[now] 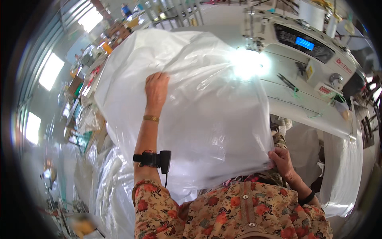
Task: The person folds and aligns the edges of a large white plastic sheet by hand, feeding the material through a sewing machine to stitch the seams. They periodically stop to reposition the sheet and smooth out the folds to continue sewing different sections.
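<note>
A large, whitish see-through plastic sheet (pixel 199 115) spreads over the sewing table and hangs down toward my lap. My left hand (pixel 157 88) lies on its upper left part, fingers curled closed on the film, and creases run from there toward the sewing head. Down at the near right corner, my right hand (pixel 281 160) pinches the sheet's edge between thumb and fingers. The far right part of the sheet reaches the sewing machine (pixel 304 42), whose bright lamp (pixel 250 63) washes out the needle area. Whether the film is under the presser foot, I cannot tell.
Dark thread snips (pixel 287 82) rest on the machine bed near green thread ends. A thread cone (pixel 311 14) stands behind the machine. More clear plastic (pixel 115 187) is heaped at my left, and a pale plastic roll or sheet (pixel 342 171) hangs at the right.
</note>
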Motion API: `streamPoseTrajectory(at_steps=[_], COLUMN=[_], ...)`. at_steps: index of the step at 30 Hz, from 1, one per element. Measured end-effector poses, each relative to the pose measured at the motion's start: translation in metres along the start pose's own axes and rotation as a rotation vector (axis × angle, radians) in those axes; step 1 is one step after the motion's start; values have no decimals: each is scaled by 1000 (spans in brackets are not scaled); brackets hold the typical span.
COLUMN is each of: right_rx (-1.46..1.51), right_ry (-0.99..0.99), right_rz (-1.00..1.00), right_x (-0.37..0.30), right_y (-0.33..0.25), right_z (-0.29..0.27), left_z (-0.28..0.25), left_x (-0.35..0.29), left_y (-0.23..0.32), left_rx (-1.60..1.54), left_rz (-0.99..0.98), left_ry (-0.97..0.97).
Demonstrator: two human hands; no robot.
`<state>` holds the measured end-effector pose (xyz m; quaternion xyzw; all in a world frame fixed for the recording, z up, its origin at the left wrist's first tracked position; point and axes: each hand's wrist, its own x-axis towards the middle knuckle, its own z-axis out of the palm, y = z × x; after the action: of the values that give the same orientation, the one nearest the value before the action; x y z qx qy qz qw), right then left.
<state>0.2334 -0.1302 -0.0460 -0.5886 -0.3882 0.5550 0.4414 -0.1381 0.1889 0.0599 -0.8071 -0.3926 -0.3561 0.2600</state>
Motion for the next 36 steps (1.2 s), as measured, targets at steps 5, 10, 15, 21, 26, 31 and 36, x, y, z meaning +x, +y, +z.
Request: streamPoseTrajectory(at_steps=[5, 10, 15, 21, 26, 31, 36], right_rx=[77, -4, 50, 104, 77, -174, -230], right_ry=[-22, -115, -125, -204, -227, -285, -319], right_rz=[8, -30, -24, -64, -120, -333, -497], right_x=[3, 9, 14, 14, 11, 13, 12], right_y=[0, 2, 12, 9, 1, -26, -48], right_z=[5, 3, 4, 8, 16, 22, 32], left_z=[5, -29, -111, -154, -142, -107, -84], left_x=[9, 76, 184, 175, 57, -53, -77], left_y=[-21, -30, 58, 125, 139, 225, 251], left_rx=[-106, -338, -334, -286, -944, -1345, -1355], left_rz=[-54, -128, 147, 196, -485, -863, -816], left_ry=[-111, -129, -282, -686, -801, -701, -681])
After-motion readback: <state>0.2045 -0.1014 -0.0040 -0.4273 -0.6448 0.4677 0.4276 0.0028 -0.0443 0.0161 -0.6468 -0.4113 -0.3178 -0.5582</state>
